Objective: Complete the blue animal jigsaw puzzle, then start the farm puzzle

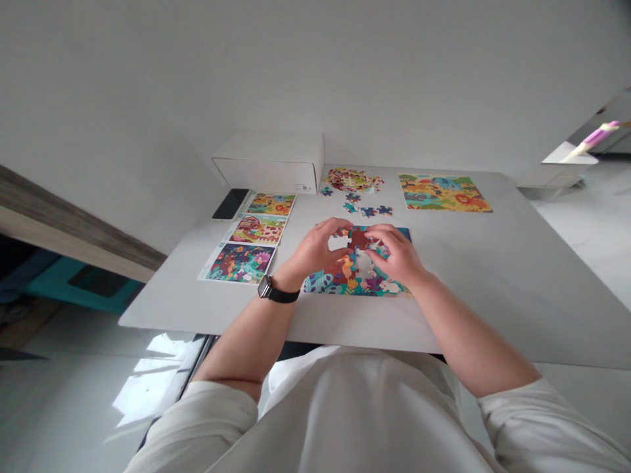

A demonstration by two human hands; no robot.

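Observation:
In the head view, a partly assembled jigsaw puzzle lies on the table, with rabbits, leaves and a dark blue edge in its picture. Gaps in its middle and upper left show the table top. Between my hands is a brown puzzle piece in the upper part. My left hand, a black watch on its wrist, curves its fingertips and thumb to the piece's left side. My right hand has fingers and thumb bent at the right side of the same piece. The fingers partly hide the puzzle's upper rows.
Loose puzzle pieces lie beyond the puzzle, near a mixed pile of pieces. A finished animal puzzle is at the back right. Picture sheets, a phone and a white box occupy the left side of the table.

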